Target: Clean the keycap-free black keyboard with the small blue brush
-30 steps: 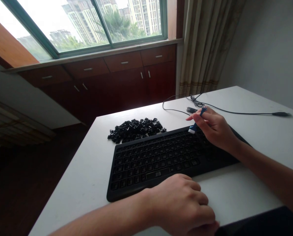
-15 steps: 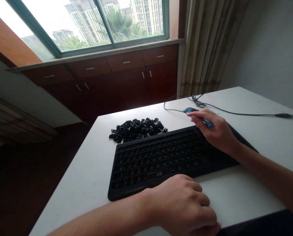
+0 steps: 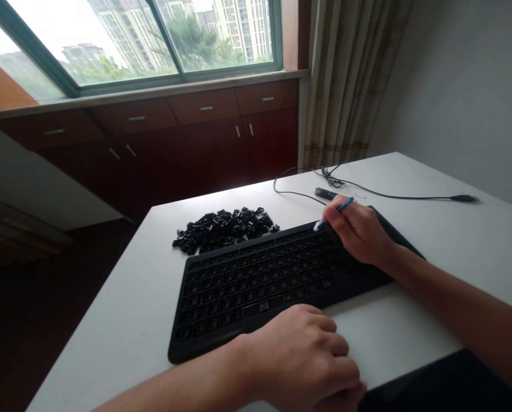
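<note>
We saw a white table [image 3: 410, 337] set near a window [image 3: 131, 40], with dark red-brown cabinets [image 3: 187, 143] running under the sill and a beige curtain [image 3: 345, 80] hanging at the right against a grey wall [image 3: 461, 86]. On the table lay a black keyboard [image 3: 256, 286] stripped of its caps, its long edge running from lower left to upper right. Just beyond its far edge we noted a heap of loose black keycaps [image 3: 223, 228], apart from the keyboard. A black cable [image 3: 401, 196] trailed across the far right part of the table, ending in a plug at the right.

The right hand [image 3: 358, 234] rested over the far right part of the keyboard, its fingers curled closed around a slim blue tool [image 3: 336, 210]. The tool slanted down to the left, and its pale tip met the keyboard's top row. The heel of this hand lay on the keyboard.

The left hand [image 3: 307, 360] sat at the keyboard's near edge, fingers folded loosely under in a half-closed fist; we could not tell whether it gripped anything. Its knuckles lay against the front rim of the keyboard
</note>
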`<state>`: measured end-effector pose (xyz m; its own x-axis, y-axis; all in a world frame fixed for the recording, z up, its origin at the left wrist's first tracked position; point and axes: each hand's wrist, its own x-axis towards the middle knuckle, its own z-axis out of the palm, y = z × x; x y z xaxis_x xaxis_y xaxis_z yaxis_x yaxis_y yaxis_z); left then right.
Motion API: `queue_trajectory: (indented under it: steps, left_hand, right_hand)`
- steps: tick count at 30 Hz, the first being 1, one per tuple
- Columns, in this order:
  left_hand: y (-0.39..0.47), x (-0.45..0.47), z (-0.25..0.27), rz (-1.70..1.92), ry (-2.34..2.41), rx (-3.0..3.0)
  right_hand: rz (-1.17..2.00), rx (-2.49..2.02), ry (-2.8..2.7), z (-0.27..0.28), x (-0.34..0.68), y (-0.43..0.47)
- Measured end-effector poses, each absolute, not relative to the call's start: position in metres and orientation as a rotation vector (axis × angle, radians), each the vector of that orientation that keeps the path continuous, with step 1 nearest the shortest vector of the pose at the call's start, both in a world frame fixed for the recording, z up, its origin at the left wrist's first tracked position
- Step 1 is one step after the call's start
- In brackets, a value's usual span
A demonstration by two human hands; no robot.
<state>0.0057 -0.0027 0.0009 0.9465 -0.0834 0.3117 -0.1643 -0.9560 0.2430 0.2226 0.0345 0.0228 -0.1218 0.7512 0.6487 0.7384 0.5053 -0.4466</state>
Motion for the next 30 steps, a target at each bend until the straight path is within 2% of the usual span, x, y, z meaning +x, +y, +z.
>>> queue_trajectory:
  steps: [5,8,17,21,23,30]
  left_hand:
    - [-0.002,0.009,0.002,0.411,-0.181,2.814]
    - [-0.003,0.01,0.002,0.413,-0.189,2.815]
    - [-0.006,0.01,0.0,0.458,-0.175,2.825]
    - [-0.006,0.009,0.0,0.46,-0.179,2.836]
    - [-0.005,0.008,0.0,0.457,-0.188,2.844]
    - [-0.003,0.005,-0.003,0.502,-0.205,2.849]
  right_hand:
    - [-0.243,-1.008,-2.227,0.021,0.222,0.033]
    - [-0.244,-0.987,-2.299,0.02,0.223,0.032]
    - [0.124,-1.157,-2.12,0.032,0.231,0.037]
    - [0.537,-1.35,-2.146,0.055,0.233,0.055]
    - [0.618,-1.364,-2.182,0.064,0.231,0.066]
    - [0.203,-1.239,-2.036,0.055,0.215,0.074]
